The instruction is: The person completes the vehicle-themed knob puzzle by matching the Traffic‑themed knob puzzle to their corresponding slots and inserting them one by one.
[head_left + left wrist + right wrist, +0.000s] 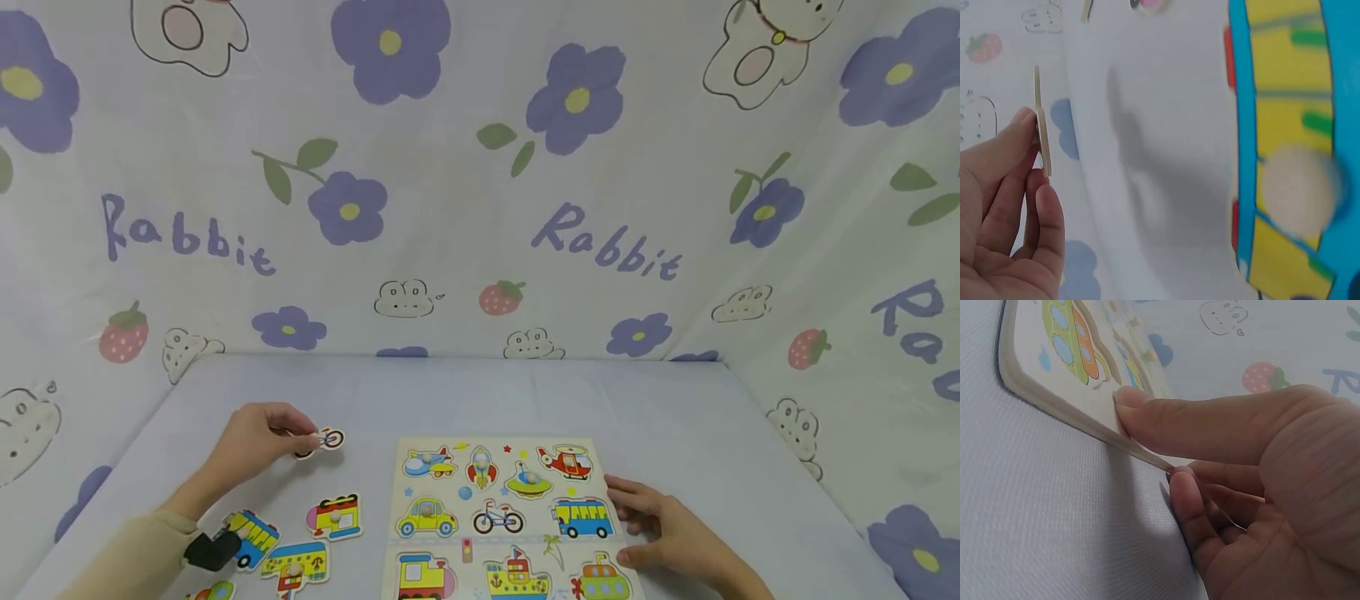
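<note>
My left hand [262, 437] pinches a wooden bicycle puzzle piece [332, 438] above the table, left of the puzzle board [399, 462]. In the left wrist view the piece [1045, 144] shows edge-on between thumb and fingers. At the board's right edge, my right hand [667, 533] grips it, with the thumb [1166, 425] on the printed face and fingers at the edge. A printed bicycle [498, 518] lies in the board's middle row. Knobbed plane, rocket, helicopter, flying saucer and car [427, 517] pieces sit in the board.
Loose pieces lie on the table left of the board: a bus [258, 540], a train [345, 521], a ship [311, 557] and a partly cut-off green and red one [220, 592]. A patterned cloth [450, 208] hangs behind the table.
</note>
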A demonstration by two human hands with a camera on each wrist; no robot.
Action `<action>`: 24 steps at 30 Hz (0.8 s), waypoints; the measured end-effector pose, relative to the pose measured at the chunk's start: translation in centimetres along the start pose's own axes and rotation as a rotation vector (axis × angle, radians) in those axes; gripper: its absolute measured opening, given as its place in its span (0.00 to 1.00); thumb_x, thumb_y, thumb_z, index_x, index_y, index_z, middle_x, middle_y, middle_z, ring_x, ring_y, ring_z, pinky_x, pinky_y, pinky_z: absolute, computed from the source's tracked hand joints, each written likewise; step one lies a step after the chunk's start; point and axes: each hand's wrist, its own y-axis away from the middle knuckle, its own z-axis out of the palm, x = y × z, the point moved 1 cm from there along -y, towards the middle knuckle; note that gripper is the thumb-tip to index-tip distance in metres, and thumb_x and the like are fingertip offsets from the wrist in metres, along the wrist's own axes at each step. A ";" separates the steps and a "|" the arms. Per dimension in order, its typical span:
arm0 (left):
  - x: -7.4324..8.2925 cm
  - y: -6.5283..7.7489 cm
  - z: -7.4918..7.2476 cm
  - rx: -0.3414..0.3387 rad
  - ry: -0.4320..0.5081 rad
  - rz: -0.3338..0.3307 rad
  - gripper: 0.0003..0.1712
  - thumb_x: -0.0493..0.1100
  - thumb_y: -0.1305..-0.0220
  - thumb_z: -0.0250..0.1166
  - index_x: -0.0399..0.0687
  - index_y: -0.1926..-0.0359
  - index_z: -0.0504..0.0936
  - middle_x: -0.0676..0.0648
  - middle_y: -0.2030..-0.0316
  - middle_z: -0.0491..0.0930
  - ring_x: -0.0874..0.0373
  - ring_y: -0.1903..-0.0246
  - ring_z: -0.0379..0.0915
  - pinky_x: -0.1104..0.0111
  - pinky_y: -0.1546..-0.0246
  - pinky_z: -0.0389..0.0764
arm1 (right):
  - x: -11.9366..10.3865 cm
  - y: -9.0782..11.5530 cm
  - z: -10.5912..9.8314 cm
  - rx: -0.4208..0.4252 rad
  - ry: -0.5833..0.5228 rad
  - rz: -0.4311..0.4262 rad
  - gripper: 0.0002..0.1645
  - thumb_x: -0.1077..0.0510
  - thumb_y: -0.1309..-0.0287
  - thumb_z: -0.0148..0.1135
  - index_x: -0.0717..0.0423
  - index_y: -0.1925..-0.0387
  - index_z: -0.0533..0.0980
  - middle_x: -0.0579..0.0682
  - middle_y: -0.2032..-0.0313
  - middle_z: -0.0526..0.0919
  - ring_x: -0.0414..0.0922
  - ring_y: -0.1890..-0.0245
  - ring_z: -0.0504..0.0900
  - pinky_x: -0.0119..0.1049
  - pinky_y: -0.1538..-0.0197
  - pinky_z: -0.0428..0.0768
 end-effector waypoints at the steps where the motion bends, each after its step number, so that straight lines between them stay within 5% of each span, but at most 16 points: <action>1: 0.3 0.1 0.1 0.002 0.008 -0.004 0.11 0.48 0.46 0.77 0.48 0.65 0.87 0.51 0.72 0.85 0.50 0.73 0.81 0.59 0.71 0.82 | 0.0 0.0 0.0 -0.002 -0.006 0.001 0.52 0.52 0.60 0.81 0.62 0.33 0.68 0.55 0.28 0.60 0.49 0.52 0.71 0.31 0.54 0.75; 12: 2.5 0.8 1.7 0.048 0.036 -0.012 0.11 0.48 0.46 0.77 0.47 0.66 0.87 0.52 0.72 0.85 0.51 0.73 0.81 0.57 0.70 0.82 | 0.3 0.0 0.1 -0.009 -0.029 -0.034 0.52 0.54 0.61 0.82 0.63 0.33 0.69 0.57 0.28 0.60 0.49 0.51 0.71 0.31 0.53 0.75; 18: 4.8 1.8 4.0 0.129 0.057 -0.016 0.11 0.48 0.47 0.77 0.49 0.66 0.87 0.53 0.72 0.85 0.56 0.73 0.81 0.63 0.70 0.81 | 0.5 0.0 0.0 -0.012 -0.008 -0.051 0.53 0.52 0.60 0.81 0.63 0.33 0.68 0.56 0.29 0.60 0.47 0.52 0.71 0.31 0.53 0.75; 24: 6.9 2.3 5.9 0.125 0.080 0.025 0.09 0.48 0.47 0.77 0.53 0.66 0.87 0.56 0.71 0.84 0.57 0.73 0.80 0.64 0.70 0.80 | 0.5 0.0 0.0 -0.008 0.000 -0.062 0.53 0.52 0.60 0.81 0.63 0.33 0.68 0.56 0.29 0.60 0.47 0.52 0.72 0.31 0.53 0.75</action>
